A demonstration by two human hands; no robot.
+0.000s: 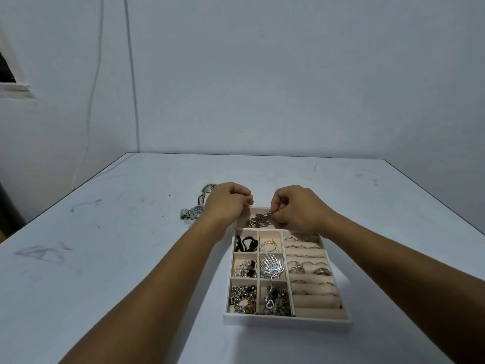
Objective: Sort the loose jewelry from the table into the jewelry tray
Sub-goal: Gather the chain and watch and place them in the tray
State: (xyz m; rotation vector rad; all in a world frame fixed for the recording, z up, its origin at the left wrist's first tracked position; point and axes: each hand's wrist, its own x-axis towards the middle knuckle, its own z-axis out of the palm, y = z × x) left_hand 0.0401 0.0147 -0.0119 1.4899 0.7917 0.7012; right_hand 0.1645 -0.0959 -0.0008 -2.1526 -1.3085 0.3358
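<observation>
A white jewelry tray (286,319) with beige compartments lies on the table, holding chains, rings, a silver wing-shaped brooch (271,266) and black pieces. My right hand (296,208) hovers over the tray's far long compartment and pinches a silver chain (262,219) that trails down into it. My left hand (227,203) is at the tray's far left corner with its fingers curled; whether it holds anything is hidden. A silver wristwatch (193,212) and a second metal band (207,189) lie loose on the table just left of my left hand.
The white table (105,258) has scuff marks on its left side. A pale wall stands behind its far edge, with two cables (131,74) hanging down it. Bare surface spreads to the left and right of the tray.
</observation>
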